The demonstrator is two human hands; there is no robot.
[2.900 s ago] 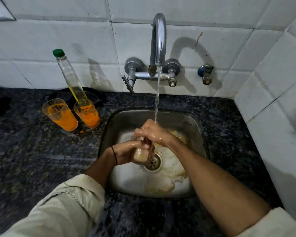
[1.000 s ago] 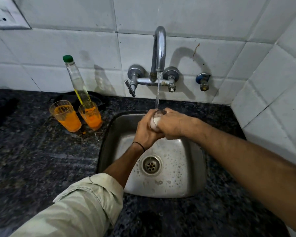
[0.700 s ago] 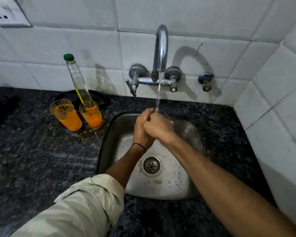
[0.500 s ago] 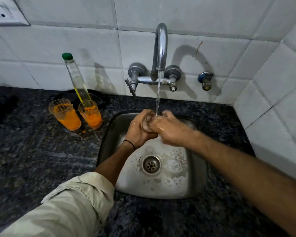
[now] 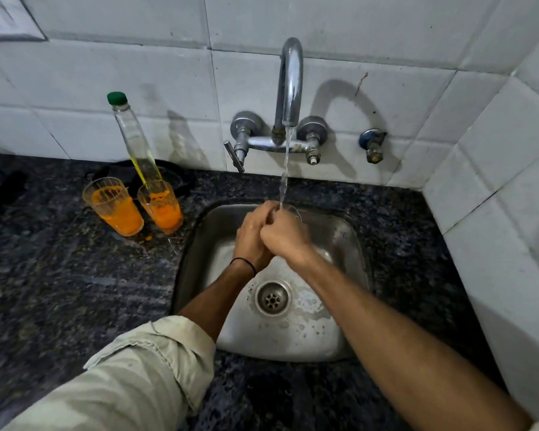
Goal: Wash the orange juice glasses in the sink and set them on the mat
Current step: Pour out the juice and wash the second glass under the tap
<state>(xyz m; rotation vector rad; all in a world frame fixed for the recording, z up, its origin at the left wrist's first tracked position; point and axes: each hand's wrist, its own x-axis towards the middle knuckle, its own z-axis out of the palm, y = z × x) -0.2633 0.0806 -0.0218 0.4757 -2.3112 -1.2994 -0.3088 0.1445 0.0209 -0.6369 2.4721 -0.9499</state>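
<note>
My left hand [image 5: 251,234] and right hand [image 5: 285,241] both clasp a glass [image 5: 294,211] under water [image 5: 284,169] running from the tap [image 5: 290,82], above the sink [image 5: 350,241].

Brushed steel sink [image 5: 352,244], speckled stone counter [image 5: 75,290] — glossy tiles [image 5: 137,63]

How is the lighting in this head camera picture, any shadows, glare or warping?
Head view: light from the left throws hard shadows of the faucet and bottle rightward onto the tiles; a glare streak runs down the faucet; the counter is dim; wide-angle bending curves the tile lines; the glass gripped by the left hand and right hand is mostly hidden.
</note>
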